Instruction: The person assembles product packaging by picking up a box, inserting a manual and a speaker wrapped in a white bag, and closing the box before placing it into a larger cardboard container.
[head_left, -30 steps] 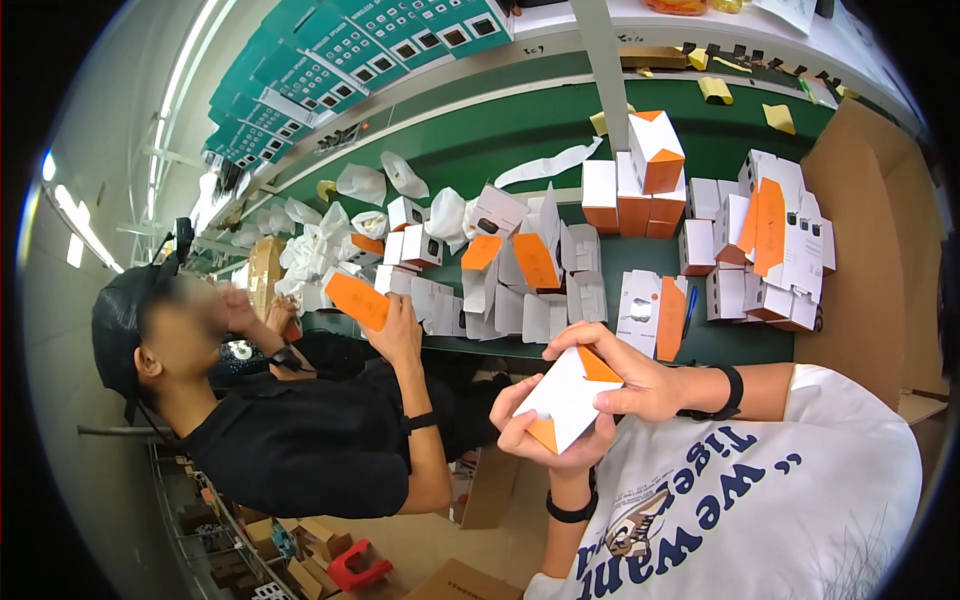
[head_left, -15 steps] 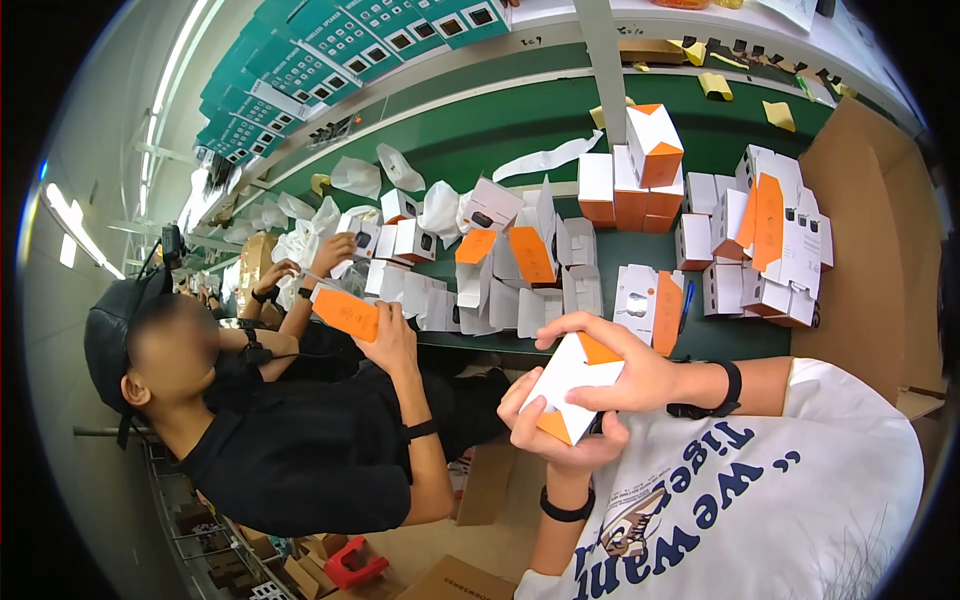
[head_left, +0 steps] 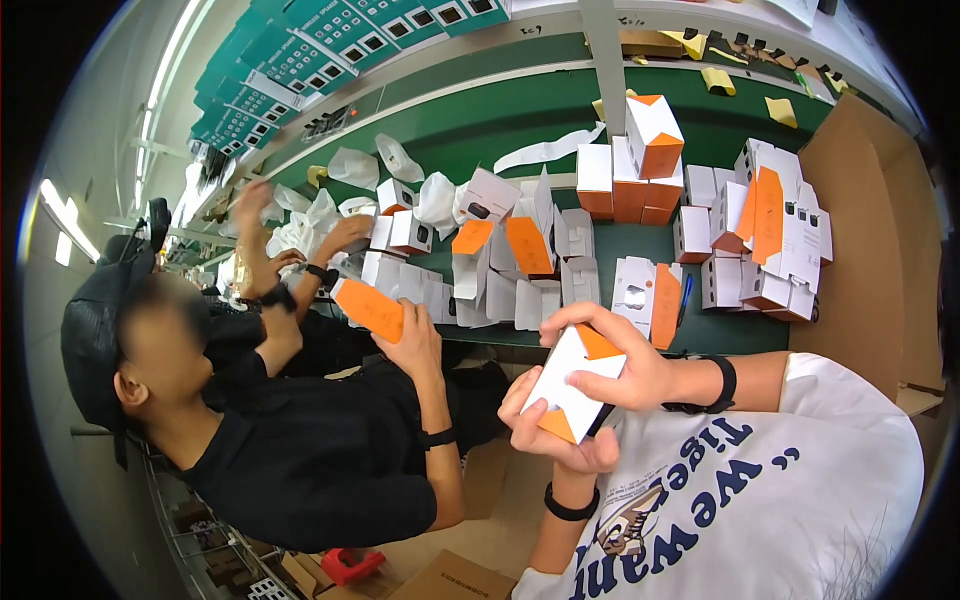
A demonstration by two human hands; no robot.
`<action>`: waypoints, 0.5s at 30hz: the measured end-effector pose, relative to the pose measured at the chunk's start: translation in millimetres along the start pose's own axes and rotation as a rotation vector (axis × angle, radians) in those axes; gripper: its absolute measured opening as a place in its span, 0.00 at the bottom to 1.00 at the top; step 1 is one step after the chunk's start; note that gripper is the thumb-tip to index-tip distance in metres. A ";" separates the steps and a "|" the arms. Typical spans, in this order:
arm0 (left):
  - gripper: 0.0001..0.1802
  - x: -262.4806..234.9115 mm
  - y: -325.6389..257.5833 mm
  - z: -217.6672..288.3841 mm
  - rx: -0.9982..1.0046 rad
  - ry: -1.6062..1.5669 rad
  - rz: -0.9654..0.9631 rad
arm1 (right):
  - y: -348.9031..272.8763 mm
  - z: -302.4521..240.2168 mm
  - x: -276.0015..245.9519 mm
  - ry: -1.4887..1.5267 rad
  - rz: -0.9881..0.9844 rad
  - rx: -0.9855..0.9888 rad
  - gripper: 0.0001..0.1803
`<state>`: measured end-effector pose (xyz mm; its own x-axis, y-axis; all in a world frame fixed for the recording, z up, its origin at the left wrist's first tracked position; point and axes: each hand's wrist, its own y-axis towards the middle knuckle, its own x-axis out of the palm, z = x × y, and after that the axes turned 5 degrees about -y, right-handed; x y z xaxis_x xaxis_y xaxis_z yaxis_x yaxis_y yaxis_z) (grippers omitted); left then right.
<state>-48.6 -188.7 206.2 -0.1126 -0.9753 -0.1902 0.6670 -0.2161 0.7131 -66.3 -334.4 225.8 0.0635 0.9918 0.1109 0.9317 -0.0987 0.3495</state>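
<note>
Between my hands is a small white carton (head_left: 572, 385) with orange end panels, tilted above the near edge of the bench. My left hand (head_left: 560, 435) cups it from below and the left, fingers curled around its side. From the upper right, my right hand (head_left: 630, 365) grips the same carton, its thumb lying on the white face. On the bench just beyond, a flat white-and-orange carton (head_left: 634, 292) lies beside a blue pen (head_left: 686, 298).
Stacked white-and-orange boxes (head_left: 650, 140) stand behind, with more boxes (head_left: 780, 220) beside a large brown carton (head_left: 870, 240). Open cartons (head_left: 500, 290) fill the middle bench. At left, a co-worker in black (head_left: 300, 450) holds an orange-flapped carton (head_left: 370, 308). Teal boxes (head_left: 350, 50) line the shelf.
My hands stay nearly still around the carton; my right thumb has shifted slightly. The co-worker's carton moves right, and their head moves left. Farther back, another person's hand has risen.
</note>
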 end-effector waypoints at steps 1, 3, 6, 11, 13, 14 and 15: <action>0.38 0.6 0.2 -0.7 0.016 -0.032 0.028 | -1.6 -0.9 2.0 0.001 -0.004 0.001 0.31; 0.34 0.6 4.7 -2.1 -0.025 -0.049 0.082 | -8.2 -3.1 8.7 -0.251 0.040 -0.185 0.30; 0.35 1.1 6.4 6.5 -0.169 -0.033 0.048 | 0.0 -4.2 5.7 -0.073 0.059 -0.023 0.31; 0.32 7.7 15.8 7.7 -0.320 -0.238 0.188 | -2.8 -4.7 7.8 -0.126 0.044 0.002 0.34; 0.36 11.7 12.4 3.8 -0.222 -0.092 0.133 | 4.0 -3.1 1.2 -0.049 0.055 0.028 0.36; 0.38 16.3 8.1 4.1 -0.159 -0.064 0.142 | 6.1 -7.9 -2.1 0.005 0.030 0.088 0.37; 0.40 17.9 6.8 0.0 -0.094 -0.038 0.144 | 9.0 -9.4 -3.1 0.060 0.011 0.145 0.38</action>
<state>-46.1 -207.7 207.7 -0.0375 -0.9973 -0.0636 0.7439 -0.0704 0.6646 -61.5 -339.1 237.3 0.0564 0.9837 0.1709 0.9733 -0.0923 0.2102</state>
